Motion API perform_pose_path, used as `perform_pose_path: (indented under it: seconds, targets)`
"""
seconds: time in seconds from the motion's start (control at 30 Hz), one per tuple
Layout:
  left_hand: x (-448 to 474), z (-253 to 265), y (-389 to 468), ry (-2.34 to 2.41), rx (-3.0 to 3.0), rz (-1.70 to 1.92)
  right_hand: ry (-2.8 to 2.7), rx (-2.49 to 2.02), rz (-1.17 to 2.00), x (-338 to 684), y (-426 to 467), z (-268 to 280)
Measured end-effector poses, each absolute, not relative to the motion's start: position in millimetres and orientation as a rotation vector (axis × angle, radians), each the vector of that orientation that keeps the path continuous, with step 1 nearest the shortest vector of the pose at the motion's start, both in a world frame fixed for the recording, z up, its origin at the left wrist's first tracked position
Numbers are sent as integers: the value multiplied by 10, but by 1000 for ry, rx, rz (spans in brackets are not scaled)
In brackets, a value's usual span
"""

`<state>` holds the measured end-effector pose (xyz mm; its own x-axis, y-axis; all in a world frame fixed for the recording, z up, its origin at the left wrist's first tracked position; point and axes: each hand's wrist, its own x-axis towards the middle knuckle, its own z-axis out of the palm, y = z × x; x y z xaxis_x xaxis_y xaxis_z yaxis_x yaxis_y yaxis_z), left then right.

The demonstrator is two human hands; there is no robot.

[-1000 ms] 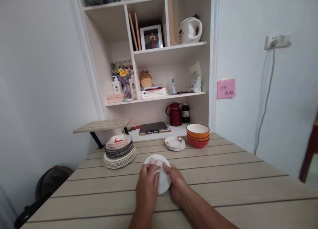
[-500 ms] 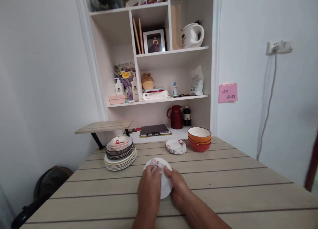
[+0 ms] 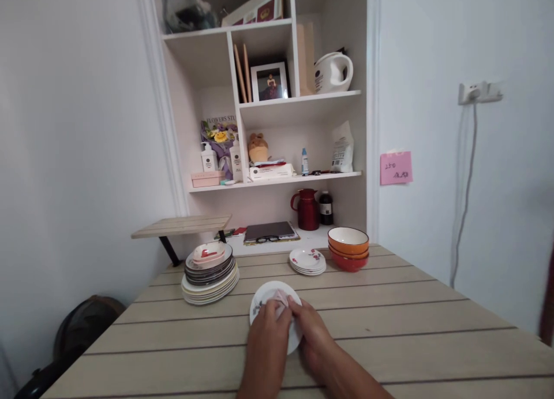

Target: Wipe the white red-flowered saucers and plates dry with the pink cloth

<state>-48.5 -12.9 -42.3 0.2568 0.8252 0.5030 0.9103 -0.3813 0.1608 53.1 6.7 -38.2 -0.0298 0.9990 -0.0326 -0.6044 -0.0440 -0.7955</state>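
A white plate (image 3: pixel 265 292) with a dark printed pattern is held over the near middle of the table. My right hand (image 3: pixel 315 333) grips its right rim, thumb on top and fingers beneath. Pressed against the plate's face is a pale pink cloth (image 3: pixel 281 297), bunched under the closed fingers of my left hand (image 3: pixel 269 336). Just beyond the plate stands a short stack of small floral plates (image 3: pixel 308 261). Part of the plate's lower face is hidden behind my left hand.
Stacked plates and small dishes (image 3: pixel 210 283) stand at left, near a raised wooden shelf (image 3: pixel 182 226). Orange and red bowls (image 3: pixel 348 252) are stacked at right. A red jug (image 3: pixel 308 209) and a dark laptop-like slab (image 3: pixel 269 231) sit behind the wooden table (image 3: pixel 411 341).
The cloth and my left hand have shifted slightly right across the plate, uncovering the dark pattern on its left side. My right hand keeps its grip. The view has tilted up slightly.
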Motion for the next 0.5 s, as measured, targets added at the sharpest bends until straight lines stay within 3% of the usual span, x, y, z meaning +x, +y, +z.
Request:
perform_pose_path:
  seconds: [0.13, 0.27, 0.5]
  targets:
    - [-598, -361, -70, -1938, -2136, -932, -747, -719, 1499, 491, 64, -401]
    - [-602, -371, -52, -2008, -2042, -810, -711, -753, 1487, 489, 81, -404]
    - [-477, -444, -120, -1649, -2222, -693, -733, -735, 1483, 516, 54, -356]
